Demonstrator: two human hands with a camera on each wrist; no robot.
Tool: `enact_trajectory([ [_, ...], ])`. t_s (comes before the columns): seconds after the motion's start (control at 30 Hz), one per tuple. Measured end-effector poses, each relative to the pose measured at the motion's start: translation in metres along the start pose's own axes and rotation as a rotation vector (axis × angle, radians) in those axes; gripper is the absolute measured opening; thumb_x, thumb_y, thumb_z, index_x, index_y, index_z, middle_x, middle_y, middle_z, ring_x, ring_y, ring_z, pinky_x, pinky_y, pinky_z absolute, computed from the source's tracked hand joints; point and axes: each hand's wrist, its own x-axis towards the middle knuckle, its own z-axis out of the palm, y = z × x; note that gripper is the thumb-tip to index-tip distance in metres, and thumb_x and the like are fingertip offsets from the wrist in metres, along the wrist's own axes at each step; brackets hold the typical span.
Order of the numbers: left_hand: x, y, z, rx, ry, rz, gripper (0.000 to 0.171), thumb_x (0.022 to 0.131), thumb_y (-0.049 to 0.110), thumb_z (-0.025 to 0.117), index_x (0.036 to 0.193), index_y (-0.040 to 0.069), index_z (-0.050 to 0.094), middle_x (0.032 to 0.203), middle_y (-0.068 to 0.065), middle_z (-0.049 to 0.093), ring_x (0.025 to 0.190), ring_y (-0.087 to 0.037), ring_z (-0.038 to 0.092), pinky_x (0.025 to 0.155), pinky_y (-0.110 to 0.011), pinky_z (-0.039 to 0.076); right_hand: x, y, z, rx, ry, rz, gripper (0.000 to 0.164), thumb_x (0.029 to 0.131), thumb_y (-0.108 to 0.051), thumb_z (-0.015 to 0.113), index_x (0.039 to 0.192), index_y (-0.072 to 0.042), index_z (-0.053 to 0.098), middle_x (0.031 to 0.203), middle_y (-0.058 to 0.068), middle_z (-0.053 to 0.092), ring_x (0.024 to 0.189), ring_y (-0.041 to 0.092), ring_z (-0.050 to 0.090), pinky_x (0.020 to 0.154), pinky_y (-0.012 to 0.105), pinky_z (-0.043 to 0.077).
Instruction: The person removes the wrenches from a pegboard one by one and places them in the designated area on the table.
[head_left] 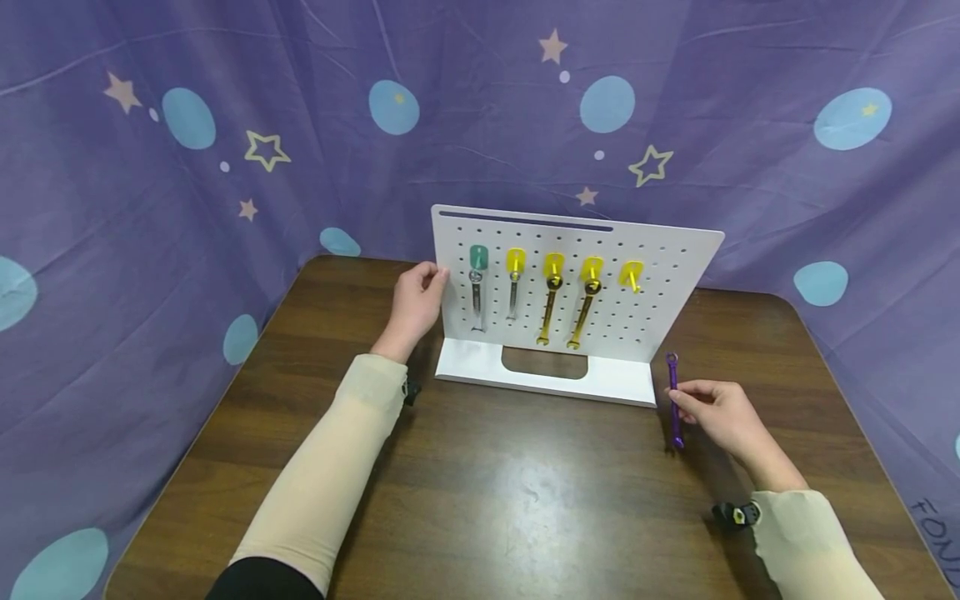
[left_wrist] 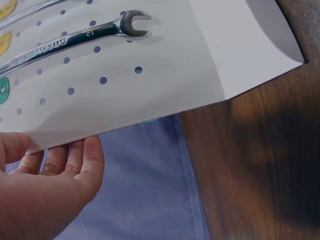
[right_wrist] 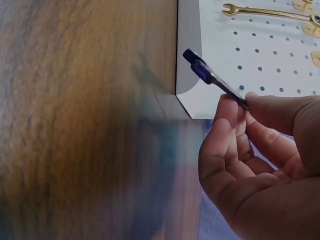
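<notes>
Backdrop: a purple curtain (head_left: 480, 150) with stars and blue ovals hangs behind both hands.
Tabletop: dark wood-grain table (head_left: 450, 475) under both hands, running out toward the person.
Pegboard: white perforated board (head_left: 663, 292) standing between the hands; its flat base (head_left: 465, 360) extends toward the person, presumably to keep it upright.
Left hand: the left hand (head_left: 417, 304) grips the board's side edge, thumb on the front face and fingers curled behind, probably to steady it.
Right hand: the right hand (head_left: 723, 412) pinches a purple wrench (head_left: 676, 421) between thumb and fingers, just beyond the base's corner on that hand's side. Taking the shaft near its middle leaves both ends exposed; the ring end points away from the person.
Silver wrenches: nearest the left hand, one (head_left: 477, 302) on a green hook (head_left: 478, 253), the next (head_left: 513, 298) on a yellow one.
Gold wrenches: two, one (head_left: 550, 312) beside the other (head_left: 581, 318), farther from the left hand, also on yellow hooks. All four hang by their ring ends, so the open ends point down.
Last hook: the yellow hook (head_left: 632, 273) nearest the right hand shows its whole prong.
</notes>
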Motion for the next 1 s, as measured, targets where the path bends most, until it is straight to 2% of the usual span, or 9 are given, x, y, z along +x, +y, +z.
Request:
enact_trajectory([
  [0.2, 0.0004, -0.0009, 0.0005, -0.002, -0.002, -0.001, 0.025, 0.107, 0.018, 0.056, 0.103, -0.004, 0.067, 0.095, -0.017, 0.066, 0.080, -0.022, 0.054, 0.068, -0.031, 0.044, 0.0001, 0.0007, -0.0017, -0.046, 0.011, 0.015, 0.033, 0.100, -0.018, 0.069, 0.111, 0.013, 0.070, 0.081, 0.011, 0.071, 0.072, 0.020, 0.066, 0.062, 0.033, 0.055],
  [0.5, 0.0000, -0.0005, 0.0000, 0.001, -0.003, -0.002, 0.024, 0.107, 0.018, 0.056, 0.104, -0.004, 0.067, 0.095, -0.017, 0.066, 0.080, -0.023, 0.053, 0.068, -0.032, 0.044, -0.0002, 0.0048, -0.0009, -0.085, 0.008, 0.020, 0.030, 0.099, -0.016, 0.070, 0.109, 0.012, 0.070, 0.080, 0.009, 0.070, 0.071, 0.020, 0.064, 0.060, 0.031, 0.054],
  [1.0, -0.0011, 0.0020, -0.0006, 0.009, -0.005, -0.003, 0.025, 0.107, 0.018, 0.056, 0.105, -0.004, 0.067, 0.096, -0.017, 0.066, 0.082, -0.023, 0.054, 0.069, -0.032, 0.044, -0.0008, 0.0066, 0.0003, -0.090, 0.007, 0.062, 0.029, 0.098, -0.015, 0.070, 0.106, 0.012, 0.071, 0.077, 0.008, 0.070, 0.070, 0.021, 0.064, 0.060, 0.031, 0.053],
])
